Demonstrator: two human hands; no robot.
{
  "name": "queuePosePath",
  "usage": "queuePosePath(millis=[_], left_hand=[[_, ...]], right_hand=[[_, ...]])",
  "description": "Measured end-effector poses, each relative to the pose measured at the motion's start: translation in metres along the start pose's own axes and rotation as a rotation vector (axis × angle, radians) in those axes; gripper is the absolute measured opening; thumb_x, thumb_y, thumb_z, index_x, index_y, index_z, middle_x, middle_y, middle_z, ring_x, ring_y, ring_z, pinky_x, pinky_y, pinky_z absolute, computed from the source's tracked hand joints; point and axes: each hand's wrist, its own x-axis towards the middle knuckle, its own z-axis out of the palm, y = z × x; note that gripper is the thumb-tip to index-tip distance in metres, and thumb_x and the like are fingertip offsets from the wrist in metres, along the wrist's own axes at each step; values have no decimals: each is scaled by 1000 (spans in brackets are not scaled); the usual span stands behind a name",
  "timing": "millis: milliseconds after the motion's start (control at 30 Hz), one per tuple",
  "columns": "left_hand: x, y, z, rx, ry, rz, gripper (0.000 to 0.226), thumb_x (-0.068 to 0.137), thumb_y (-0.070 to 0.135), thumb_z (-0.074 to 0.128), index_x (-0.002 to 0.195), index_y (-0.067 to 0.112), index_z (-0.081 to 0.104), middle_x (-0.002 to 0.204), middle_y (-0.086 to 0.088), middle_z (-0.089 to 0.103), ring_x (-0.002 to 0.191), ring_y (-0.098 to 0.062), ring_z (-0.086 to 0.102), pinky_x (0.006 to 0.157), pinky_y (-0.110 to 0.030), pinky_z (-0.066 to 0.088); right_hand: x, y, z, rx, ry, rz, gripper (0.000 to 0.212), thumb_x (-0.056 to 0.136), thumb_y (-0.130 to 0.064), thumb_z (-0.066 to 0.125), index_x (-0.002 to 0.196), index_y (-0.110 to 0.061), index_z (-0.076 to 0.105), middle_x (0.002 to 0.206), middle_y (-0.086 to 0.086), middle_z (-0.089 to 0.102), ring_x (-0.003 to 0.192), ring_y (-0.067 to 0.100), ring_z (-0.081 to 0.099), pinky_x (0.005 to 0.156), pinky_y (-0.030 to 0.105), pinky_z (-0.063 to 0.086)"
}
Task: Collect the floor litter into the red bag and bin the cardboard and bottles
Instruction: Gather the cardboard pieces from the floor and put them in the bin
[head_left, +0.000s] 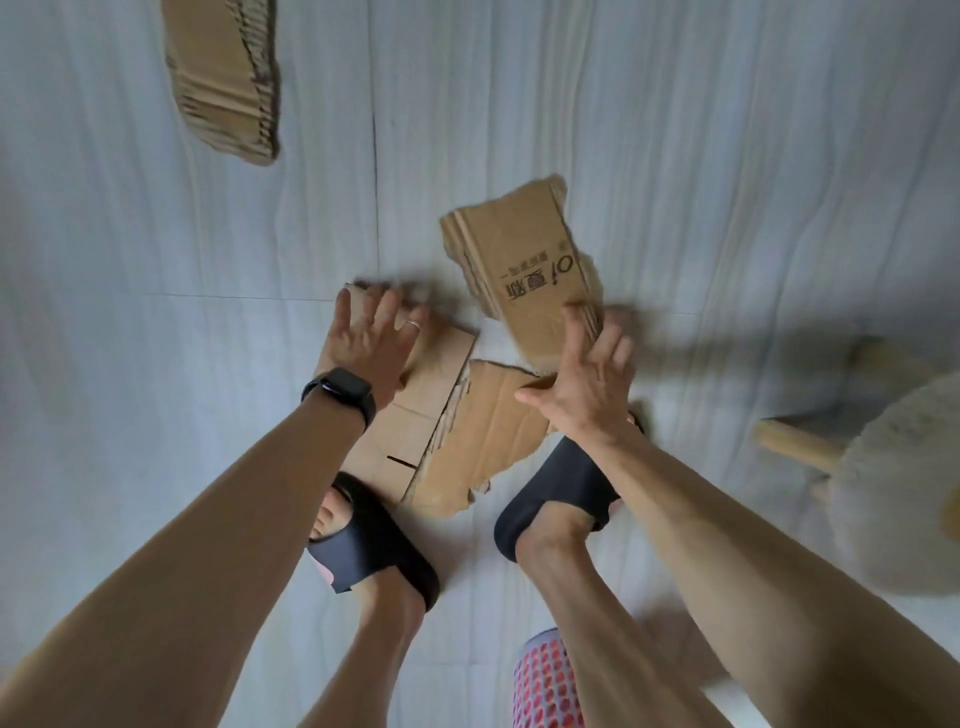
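Directly below the camera, a person's feet in black slippers (561, 478) stand astride two cardboard scraps on the pale floor (727, 156): a flat panel (415, 415) and a torn piece (493, 431) that overlaps its right edge. The left hand (369, 338), a watch (340, 397) on its wrist, lies with fingers spread over the panel's far end; motion blur hides whether the fingertips hook that edge. The right hand (587, 379) appears to pinch the near end of a printed piece (524, 270), whose long axis runs away from the body and slightly left. Farther off, up and left, a corrugated strip (223, 78) lies alone, well apart from both hands and nearer the left arm, its length also pointing away. Open floor lies between it and the hands, while a fluffy stool (904, 478) crowds the right side. Neither the red bag nor the bin is in view, so carrying the cardboard off likely means turning away.
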Motion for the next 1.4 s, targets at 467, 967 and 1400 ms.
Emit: queuePosePath(millis=[467, 967, 1400], left_hand=[[1, -5, -6, 17, 68, -14, 87, 80, 54, 72, 144, 21, 24, 142, -9, 28, 134, -31, 29, 118, -52, 17], [-166, -66, -91, -73, -76, -6, 31, 96, 26, 49, 127, 26, 50, 123, 3, 59, 120, -21, 49, 99, -37, 32], [-549, -218, -208, -1034, 233, -825, 15, 90, 35, 50, 97, 25, 42, 92, -4, 57, 83, -35, 61, 62, -36, 47]], right_hand=[[-24, -16, 17, 504, -29, 235, 71, 76, -34, 84, 118, -23, 27, 86, -2, 57, 73, 25, 58, 67, 31, 43], [-132, -85, -120, 630, -179, 171, 58, 82, -26, 76, 111, -25, 26, 98, 2, 63, 77, 17, 64, 59, 24, 49], [-384, -291, -402, 300, -185, -421, 49, 84, -18, 69, 107, -28, 27, 79, 8, 61, 68, 35, 58, 60, 44, 47]])
